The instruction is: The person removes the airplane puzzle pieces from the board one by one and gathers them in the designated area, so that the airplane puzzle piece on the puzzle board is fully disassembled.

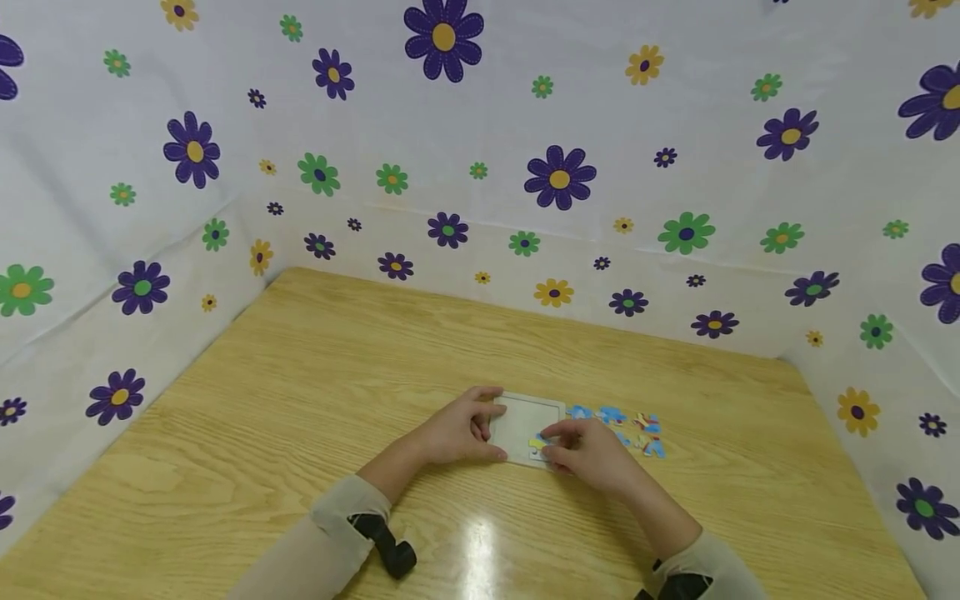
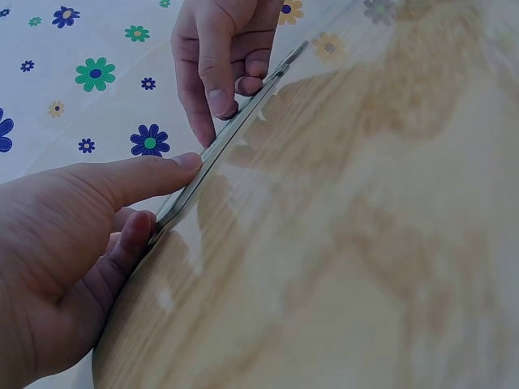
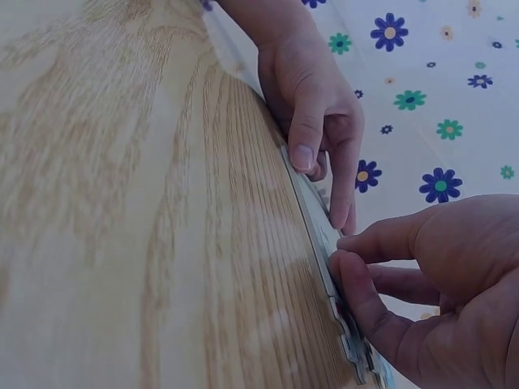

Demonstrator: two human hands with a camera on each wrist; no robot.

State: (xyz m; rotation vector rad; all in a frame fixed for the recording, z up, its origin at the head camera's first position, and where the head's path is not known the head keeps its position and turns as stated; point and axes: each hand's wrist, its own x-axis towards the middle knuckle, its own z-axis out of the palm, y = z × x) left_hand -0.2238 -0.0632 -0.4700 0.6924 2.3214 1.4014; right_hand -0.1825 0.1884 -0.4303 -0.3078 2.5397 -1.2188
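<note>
A pale, shallow puzzle tray [image 1: 525, 417] lies on the wooden table. My left hand [image 1: 461, 425] grips its left side; in the left wrist view the thumb [image 2: 185, 164] lies along the tray's edge. A yellow and blue jigsaw piece [image 1: 537, 446] sits inside the tray at its near right corner. Over that corner, my right hand [image 1: 588, 454] pinches at the piece with thumb and index finger, partly covering it. In the right wrist view those two fingertips [image 3: 347, 258] almost meet at the tray's edge.
Several loose blue, red and yellow jigsaw pieces [image 1: 648, 433] lie right of the tray, some partly behind my right hand. The wooden table [image 1: 337, 358] is bounded by a white flower-patterned cloth [image 1: 480, 200] at the back and sides.
</note>
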